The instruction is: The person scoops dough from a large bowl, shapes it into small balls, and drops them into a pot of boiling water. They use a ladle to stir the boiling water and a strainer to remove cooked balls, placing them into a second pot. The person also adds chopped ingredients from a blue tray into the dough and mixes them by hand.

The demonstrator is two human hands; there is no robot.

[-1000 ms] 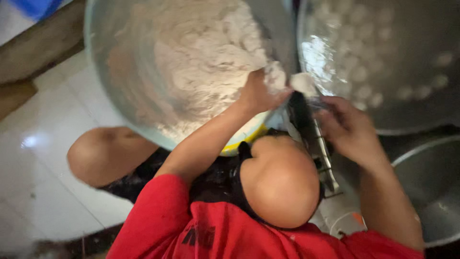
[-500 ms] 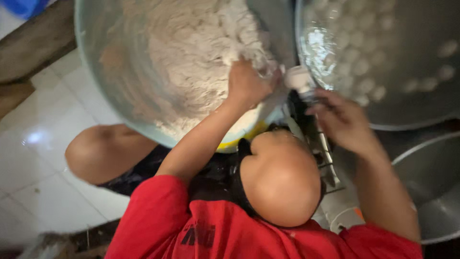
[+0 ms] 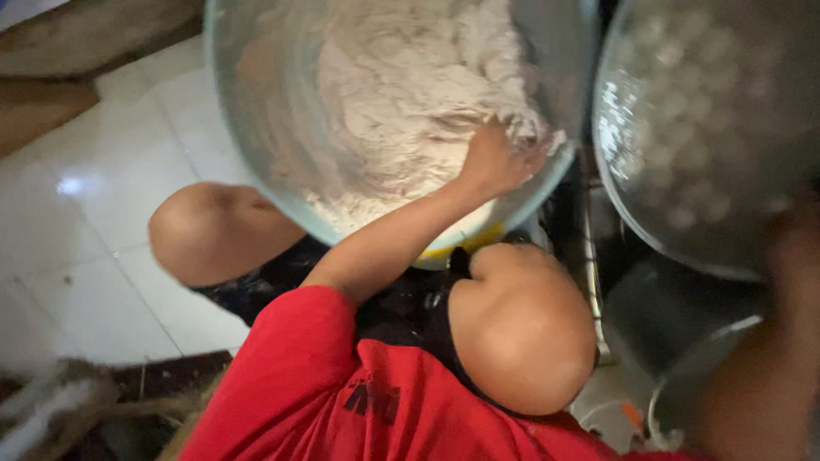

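A large metal bowl (image 3: 256,171) holds a heap of pale, sticky dough (image 3: 401,94). My left hand (image 3: 491,162) reaches into it at the near right side, its fingers curled into the dough. To the right sits a wide metal pan (image 3: 623,196) with several small white dough balls (image 3: 700,111) in liquid. My right hand (image 3: 799,256) is a dark blur at the right edge, by that pan's near rim; its fingers and whatever it holds do not show.
I sit low in a red shirt, my knees (image 3: 213,230) (image 3: 521,333) under the bowl. A thin metal rack (image 3: 589,256) runs between bowl and pan. Another metal pot (image 3: 683,393) stands at the lower right. White floor tiles (image 3: 85,256) lie to the left.
My left hand has pushed from the bowl's rim into the dough. My right hand has swung right, away from the small dough piece and metal tool, towards the pan.
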